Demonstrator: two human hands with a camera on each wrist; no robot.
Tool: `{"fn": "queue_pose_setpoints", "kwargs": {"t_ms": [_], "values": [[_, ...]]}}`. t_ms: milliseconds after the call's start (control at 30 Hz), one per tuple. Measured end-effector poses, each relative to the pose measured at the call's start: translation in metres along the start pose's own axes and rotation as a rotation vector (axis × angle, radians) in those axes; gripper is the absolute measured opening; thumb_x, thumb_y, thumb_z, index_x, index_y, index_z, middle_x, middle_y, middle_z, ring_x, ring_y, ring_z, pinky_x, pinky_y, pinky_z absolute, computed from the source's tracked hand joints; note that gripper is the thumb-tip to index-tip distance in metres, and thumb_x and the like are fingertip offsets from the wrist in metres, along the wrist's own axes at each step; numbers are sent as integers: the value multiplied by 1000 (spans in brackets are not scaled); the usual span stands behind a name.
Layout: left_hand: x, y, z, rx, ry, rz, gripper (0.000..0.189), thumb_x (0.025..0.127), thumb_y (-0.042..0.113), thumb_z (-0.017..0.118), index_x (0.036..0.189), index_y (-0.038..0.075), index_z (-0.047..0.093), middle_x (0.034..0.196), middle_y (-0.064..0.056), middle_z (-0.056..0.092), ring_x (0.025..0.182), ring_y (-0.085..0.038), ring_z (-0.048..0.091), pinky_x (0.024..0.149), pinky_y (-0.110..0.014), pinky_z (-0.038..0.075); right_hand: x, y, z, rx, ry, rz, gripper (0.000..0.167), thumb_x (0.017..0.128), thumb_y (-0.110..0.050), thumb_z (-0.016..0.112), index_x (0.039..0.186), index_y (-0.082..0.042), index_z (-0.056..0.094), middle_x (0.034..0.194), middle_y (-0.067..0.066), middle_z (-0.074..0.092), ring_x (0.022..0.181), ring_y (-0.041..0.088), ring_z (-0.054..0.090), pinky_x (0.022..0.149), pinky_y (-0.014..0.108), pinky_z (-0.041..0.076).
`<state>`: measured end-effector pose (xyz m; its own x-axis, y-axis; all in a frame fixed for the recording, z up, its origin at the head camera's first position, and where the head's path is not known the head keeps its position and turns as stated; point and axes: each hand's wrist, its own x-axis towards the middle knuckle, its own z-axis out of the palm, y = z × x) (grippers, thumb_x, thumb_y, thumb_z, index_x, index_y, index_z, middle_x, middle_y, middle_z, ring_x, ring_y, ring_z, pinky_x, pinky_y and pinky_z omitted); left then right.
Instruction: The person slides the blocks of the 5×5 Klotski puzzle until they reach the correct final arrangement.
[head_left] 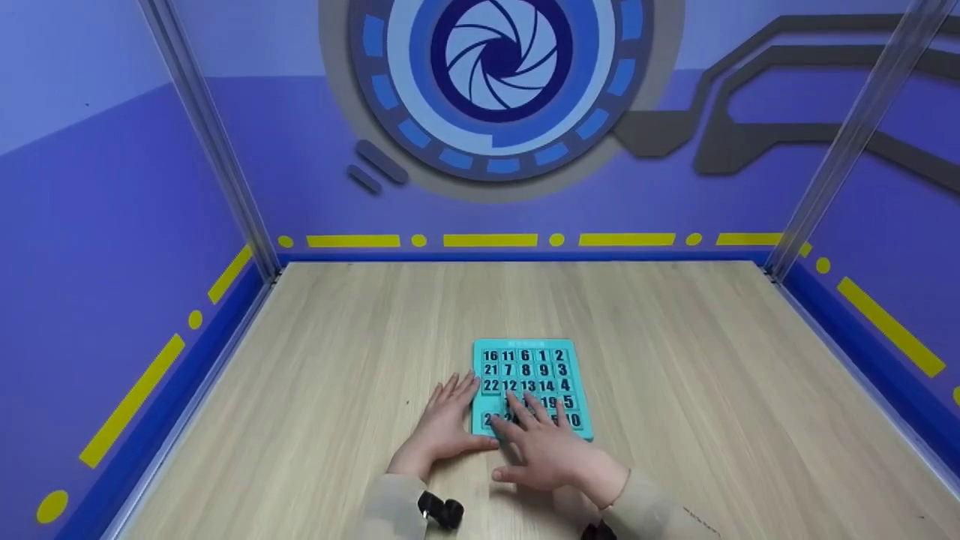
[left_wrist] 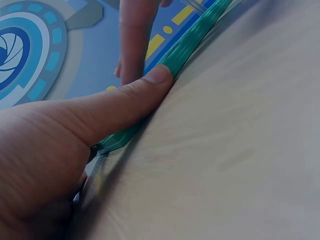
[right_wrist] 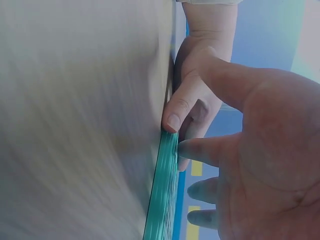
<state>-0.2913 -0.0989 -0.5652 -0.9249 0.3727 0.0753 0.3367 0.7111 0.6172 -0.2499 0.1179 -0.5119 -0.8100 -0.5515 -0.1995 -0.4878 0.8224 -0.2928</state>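
Note:
A turquoise number slide puzzle (head_left: 534,370) with black numerals on its tiles lies flat on the wooden table. My left hand (head_left: 442,429) holds its near left corner, the fingers along the left side and the thumb (left_wrist: 117,106) against the front edge. Over the lower rows spreads my right hand (head_left: 551,451), its fingers fairly straight, the index fingertip at the tile left of the bottom row. Several numerals there are hidden under these fingers. A tile-sized gap shows at the left of the fourth row. In the right wrist view, the puzzle's green edge (right_wrist: 160,185) runs below the right fingertips.
The light wood table (head_left: 360,322) is enclosed by blue printed walls (head_left: 300,165) with yellow dashes along their base. Clear corner posts (head_left: 225,142) stand at the back left and back right. A black strap piece (head_left: 441,511) sits at the left sleeve.

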Motion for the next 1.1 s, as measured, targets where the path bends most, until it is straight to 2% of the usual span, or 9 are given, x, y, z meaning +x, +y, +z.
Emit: {"fn": "queue_pose_setpoints", "kwargs": {"t_ms": [167,367,600,1100], "values": [[1,0,0,6,1,-1,112,75,53,87,160,4,33,170,-14,28,160,-41,16,132,-60,9,9,4,-3,14,33,12,86,93,-70,56,161,-21,36,175,14,9,160,45,9,119,83,8],[2,0,-1,23,-11,9,109,76,48,88,160,3,34,170,-15,29,159,-43,17,132,-60,9,24,7,-6,33,68,49,89,94,-71,55,163,-21,32,175,16,7,160,45,8,120,82,6],[2,0,0,21,-7,10,109,76,53,86,160,4,34,170,-14,29,159,-42,18,132,-59,9,38,10,-5,49,83,88,87,95,-66,58,163,-20,31,175,16,5,160,46,8,120,81,7],[2,-1,0,45,-8,-6,108,77,49,87,159,3,35,170,-14,29,159,-41,18,132,-59,10,42,10,1,25,66,105,91,92,-72,56,163,-22,30,174,17,7,159,47,9,121,81,7]]}}
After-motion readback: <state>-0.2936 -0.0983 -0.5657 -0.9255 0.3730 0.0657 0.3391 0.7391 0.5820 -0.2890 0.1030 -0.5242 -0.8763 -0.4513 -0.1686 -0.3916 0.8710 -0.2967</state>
